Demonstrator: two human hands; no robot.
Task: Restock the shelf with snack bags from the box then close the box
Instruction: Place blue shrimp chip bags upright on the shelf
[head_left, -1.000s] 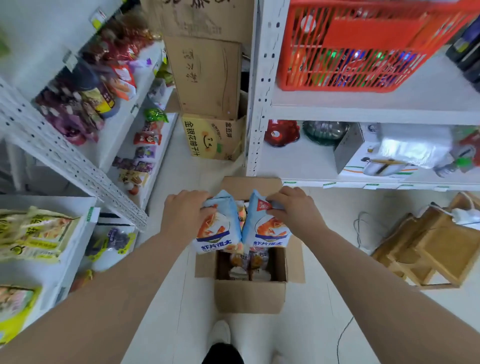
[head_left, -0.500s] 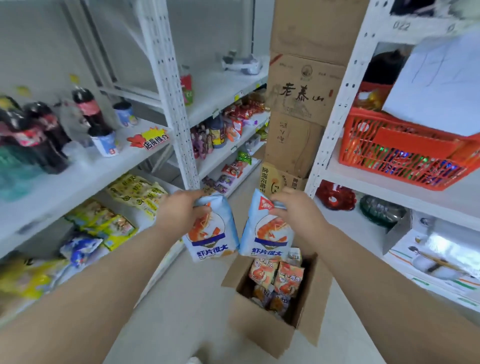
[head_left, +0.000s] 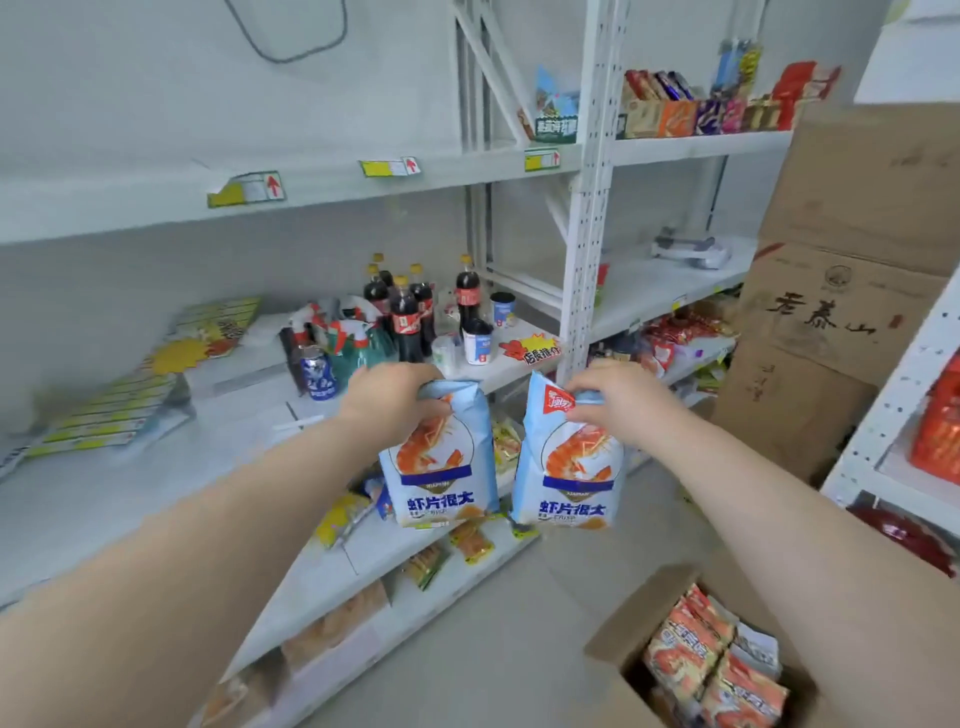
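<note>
Left hand (head_left: 390, 399), fingers curled, grips the top edge of a pale-blue plastic snack bag (head_left: 439, 470) printed with a prawn. Right hand (head_left: 618, 410) pinches the top of a second matching pale-blue bag (head_left: 569, 470). Both bags hang upright, side by side, before the white metal shelf (head_left: 104, 493). The open brown cardboard box (head_left: 631, 631), holding orange snack packets (head_left: 711, 665), stands at lower right.
</note>
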